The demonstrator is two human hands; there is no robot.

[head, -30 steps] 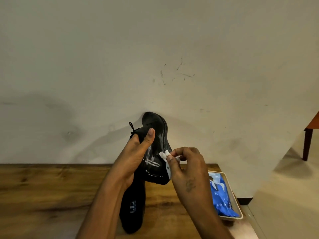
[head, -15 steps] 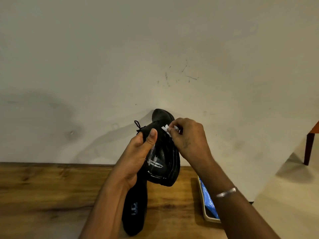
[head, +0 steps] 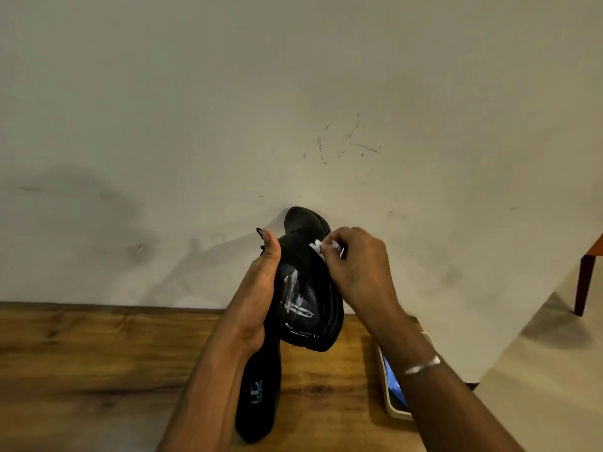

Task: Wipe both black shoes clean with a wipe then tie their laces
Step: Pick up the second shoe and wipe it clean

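Observation:
My left hand [head: 257,295] grips a glossy black shoe [head: 305,288] and holds it up above the table, toe pointing up toward the wall. My right hand [head: 355,265] pinches a small white wipe [head: 319,247] against the shoe's upper right side near the toe. A loop of black lace [head: 260,232] sticks out behind my left thumb. The second black shoe [head: 257,396] lies on the wooden table [head: 98,360] below, its insole showing a printed logo, partly hidden by my left forearm.
A cream tray [head: 393,409] holding a blue wipe packet [head: 393,383] sits at the table's right edge under my right forearm. A pale wall stands directly behind the table. A wooden chair leg [head: 584,282] shows at far right on the floor.
My right hand moved the wipe from the shoe's lower side up to near the toe, then slightly right. My left hand turned the shoe a little.

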